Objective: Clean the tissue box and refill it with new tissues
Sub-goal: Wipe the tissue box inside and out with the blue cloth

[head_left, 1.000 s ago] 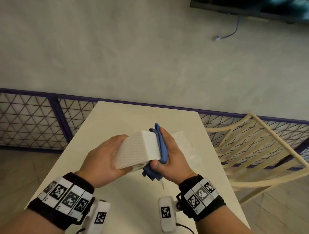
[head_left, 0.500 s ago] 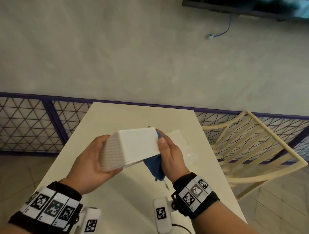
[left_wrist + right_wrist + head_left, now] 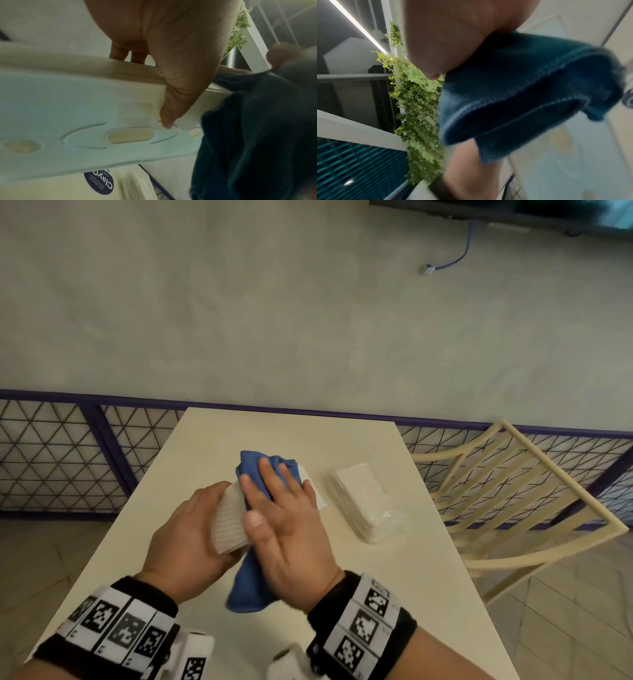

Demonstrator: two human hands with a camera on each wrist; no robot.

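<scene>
My left hand (image 3: 191, 535) grips the near end of the white tissue box (image 3: 229, 525), lifted above the table; in the left wrist view its thumb (image 3: 173, 108) lies on the box's underside (image 3: 85, 121). My right hand (image 3: 281, 522) lies flat, fingers straight, pressing a blue cloth (image 3: 257, 470) on the box's top. The cloth's tail (image 3: 248, 590) hangs below the hand; it fills the right wrist view as blue cloth (image 3: 522, 97). A clear-wrapped pack of new tissues (image 3: 363, 501) lies on the table to the right.
The cream table (image 3: 394, 594) runs forward to a grey wall above a purple-framed mesh fence (image 3: 51, 460). A cream slatted chair (image 3: 507, 494) stands right of the table. A blue round sticker (image 3: 99, 182) shows under the box in the left wrist view.
My right hand has come from the box's right end up onto its top, spreading flat with the cloth under it. The box has turned, and the tissue pack is now uncovered.
</scene>
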